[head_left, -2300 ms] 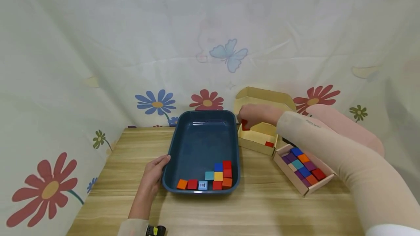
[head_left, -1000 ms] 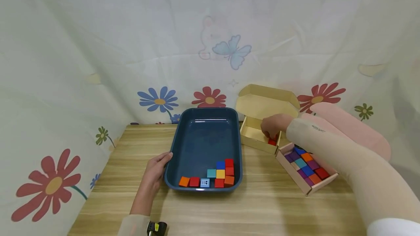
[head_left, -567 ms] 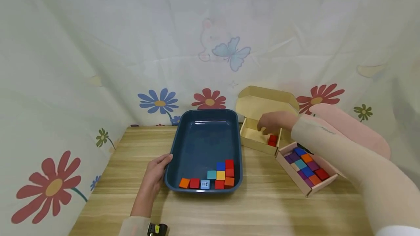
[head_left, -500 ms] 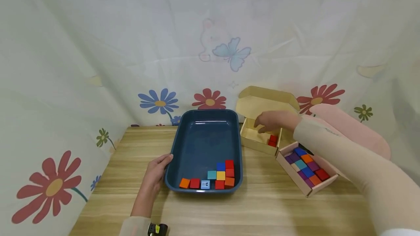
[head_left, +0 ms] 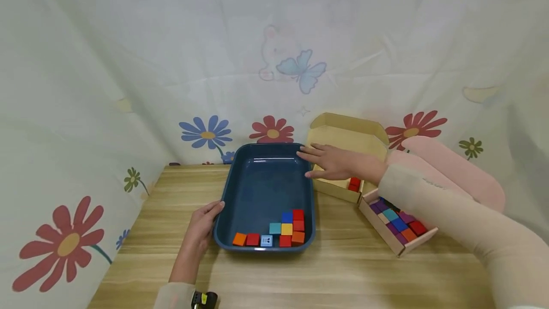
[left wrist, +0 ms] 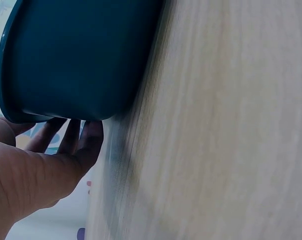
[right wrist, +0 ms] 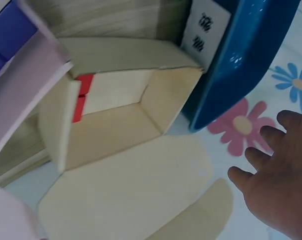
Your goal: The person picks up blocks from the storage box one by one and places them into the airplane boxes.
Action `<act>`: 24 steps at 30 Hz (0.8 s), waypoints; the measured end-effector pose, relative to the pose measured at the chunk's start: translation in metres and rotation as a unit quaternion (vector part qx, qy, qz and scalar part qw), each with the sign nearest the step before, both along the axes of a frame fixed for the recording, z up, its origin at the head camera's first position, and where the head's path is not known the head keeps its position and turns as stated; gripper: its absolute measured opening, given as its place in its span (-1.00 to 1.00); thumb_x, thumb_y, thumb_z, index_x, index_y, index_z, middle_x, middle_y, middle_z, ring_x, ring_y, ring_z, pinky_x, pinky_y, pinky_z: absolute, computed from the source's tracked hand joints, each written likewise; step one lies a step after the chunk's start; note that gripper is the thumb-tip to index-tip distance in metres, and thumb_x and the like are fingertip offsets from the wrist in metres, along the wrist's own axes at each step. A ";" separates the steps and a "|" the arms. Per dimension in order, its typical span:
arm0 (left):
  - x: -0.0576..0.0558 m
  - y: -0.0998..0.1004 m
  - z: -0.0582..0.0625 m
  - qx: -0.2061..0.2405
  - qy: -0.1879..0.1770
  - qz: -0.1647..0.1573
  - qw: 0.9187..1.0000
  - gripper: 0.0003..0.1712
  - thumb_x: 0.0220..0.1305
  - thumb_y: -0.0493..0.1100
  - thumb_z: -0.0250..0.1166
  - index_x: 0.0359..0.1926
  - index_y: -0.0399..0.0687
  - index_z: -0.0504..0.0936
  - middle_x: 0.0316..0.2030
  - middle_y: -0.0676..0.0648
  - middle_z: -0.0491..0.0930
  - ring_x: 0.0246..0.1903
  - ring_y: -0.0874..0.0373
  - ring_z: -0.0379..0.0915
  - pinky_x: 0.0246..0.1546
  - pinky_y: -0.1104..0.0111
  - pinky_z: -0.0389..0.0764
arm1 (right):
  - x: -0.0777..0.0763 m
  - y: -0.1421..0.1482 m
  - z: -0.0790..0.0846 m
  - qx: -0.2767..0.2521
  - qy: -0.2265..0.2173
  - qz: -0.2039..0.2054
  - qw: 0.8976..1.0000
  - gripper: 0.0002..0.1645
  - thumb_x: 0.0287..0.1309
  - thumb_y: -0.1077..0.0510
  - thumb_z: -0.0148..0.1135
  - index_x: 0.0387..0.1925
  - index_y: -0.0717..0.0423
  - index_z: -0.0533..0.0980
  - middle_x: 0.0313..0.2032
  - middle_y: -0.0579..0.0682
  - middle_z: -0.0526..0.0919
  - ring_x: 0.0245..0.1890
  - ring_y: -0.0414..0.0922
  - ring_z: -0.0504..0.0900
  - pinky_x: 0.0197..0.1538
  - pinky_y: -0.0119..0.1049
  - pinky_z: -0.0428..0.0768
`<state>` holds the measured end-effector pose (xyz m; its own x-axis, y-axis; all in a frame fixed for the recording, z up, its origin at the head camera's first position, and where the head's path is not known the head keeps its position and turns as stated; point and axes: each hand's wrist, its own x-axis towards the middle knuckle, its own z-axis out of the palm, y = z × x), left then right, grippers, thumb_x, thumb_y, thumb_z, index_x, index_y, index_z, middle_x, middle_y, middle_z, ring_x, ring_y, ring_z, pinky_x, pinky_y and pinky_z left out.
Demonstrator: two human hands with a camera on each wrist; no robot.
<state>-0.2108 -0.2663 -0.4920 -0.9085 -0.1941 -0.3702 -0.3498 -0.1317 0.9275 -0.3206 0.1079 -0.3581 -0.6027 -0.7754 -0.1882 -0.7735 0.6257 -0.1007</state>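
"What's the setting?"

"A wood-grained table point(head_left: 334, 280) with a blue tray point(head_left: 259, 194) on it. Pale cloth point(head_left: 214, 37) hangs behind the tray and off to its left, printed with flowers and a butterfly point(head_left: 303, 70)."

"And around the tray?"

"Just to its right, a yellow box point(head_left: 336, 190), lid raised, holding two red cubes point(head_left: 354, 184) in its right end. Farther right of the tray and nearer the person, a pinkish box point(head_left: 383, 233) of mixed cubes point(head_left: 400, 224), partly under the right sleeve point(head_left: 446, 213). A pink panel point(head_left: 463, 170) stands beyond that."

"Anything in the tray?"

"Loose cubes point(head_left: 286, 229) along its near side, bunched toward the right corner: red, orange, yellow, blue, teal, plus a printed light-blue one point(head_left: 266, 241)."

"How are the hands?"

"The left hand point(head_left: 200, 225) grips the tray's left edge, thumb at the rim, fingertips against the outer wall. The right hand point(head_left: 336, 162) reaches across the yellow box to the tray's right rim, palm down, fingers straight and spread apart. Whether it touches the rim, I can't tell."
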 end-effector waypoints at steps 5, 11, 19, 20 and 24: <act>0.000 0.000 -0.001 0.001 0.005 -0.005 1.000 -0.44 0.29 -0.07 0.24 0.22 -0.28 0.43 0.13 -0.25 0.46 -0.11 0.13 0.53 -0.11 0.32 0.60 | 0.009 -0.027 0.001 0.006 -0.016 0.016 1.000 -0.11 0.31 -0.36 -0.16 0.49 -0.08 -0.13 0.48 0.02 -0.12 0.45 0.15 -0.19 0.42 0.12 -0.11; 0.000 -0.001 0.000 0.000 0.006 -0.005 1.000 -0.41 0.29 -0.04 0.24 0.24 -0.26 0.41 0.17 -0.26 0.43 -0.06 0.11 0.51 -0.08 0.31 0.59 | 0.022 -0.061 -0.003 0.020 -0.013 0.057 0.998 -0.09 0.27 -0.41 -0.17 0.49 -0.18 -0.16 0.48 -0.07 -0.12 0.46 0.06 -0.17 0.43 0.04 -0.07; 0.000 -0.002 -0.001 0.000 0.005 -0.006 1.000 -0.41 0.27 -0.03 0.26 0.23 -0.25 0.42 0.16 -0.24 0.44 -0.08 0.13 0.52 -0.11 0.32 0.60 | 0.042 -0.100 -0.019 0.031 -0.037 0.124 0.991 -0.13 0.28 -0.35 -0.08 0.48 -0.17 -0.08 0.46 -0.08 0.00 0.43 0.00 0.02 0.40 -0.08 0.13; -0.001 -0.002 -0.002 -0.001 0.005 -0.006 1.000 -0.41 0.26 -0.03 0.26 0.23 -0.25 0.43 0.16 -0.24 0.45 -0.09 0.14 0.53 -0.12 0.33 0.61 | 0.045 -0.104 -0.022 0.036 -0.039 0.130 0.990 -0.13 0.27 -0.35 -0.06 0.48 -0.19 -0.07 0.46 -0.09 0.01 0.43 -0.02 0.03 0.39 -0.09 0.15; 0.000 -0.002 -0.002 -0.007 0.004 -0.004 1.000 -0.41 0.26 -0.03 0.26 0.22 -0.26 0.44 0.15 -0.25 0.45 -0.12 0.17 0.54 -0.14 0.34 0.61 | 0.054 -0.118 -0.032 0.064 -0.048 0.155 0.985 -0.12 0.24 -0.32 0.01 0.47 -0.23 -0.06 0.45 -0.13 0.04 0.42 -0.07 0.05 0.36 -0.14 0.23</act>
